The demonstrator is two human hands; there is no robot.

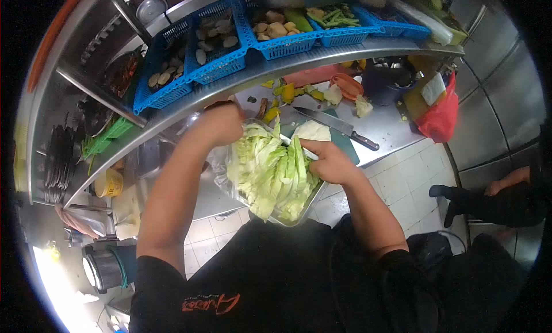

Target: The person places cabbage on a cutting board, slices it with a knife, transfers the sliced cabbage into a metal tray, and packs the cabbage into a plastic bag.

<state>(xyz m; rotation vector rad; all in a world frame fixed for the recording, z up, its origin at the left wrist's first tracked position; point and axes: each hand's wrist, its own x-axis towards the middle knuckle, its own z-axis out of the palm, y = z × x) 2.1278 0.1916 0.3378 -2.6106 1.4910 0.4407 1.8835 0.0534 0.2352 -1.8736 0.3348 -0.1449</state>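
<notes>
Chopped pale green lettuce (270,172) is heaped in a clear container (299,221) against my body. My right hand (330,160) is closed on a slim white handle (310,155) at the lettuce's right side; leaves hide its far end. My left hand (221,125) is closed in a fist up at the heap's upper left, and whatever it may hold is hidden. Behind the right hand a pale cut piece (312,131) rests on a green cutting board (343,146). Across the board lies a large knife (339,126), its dark handle pointing right.
Yellow and green peelings (287,93) and an orange dish (347,86) are on the metal counter. Above it, blue baskets (220,67) of vegetables line a shelf (276,56). A red bag (440,114) hangs at right. Another person's arm (509,181) shows at far right.
</notes>
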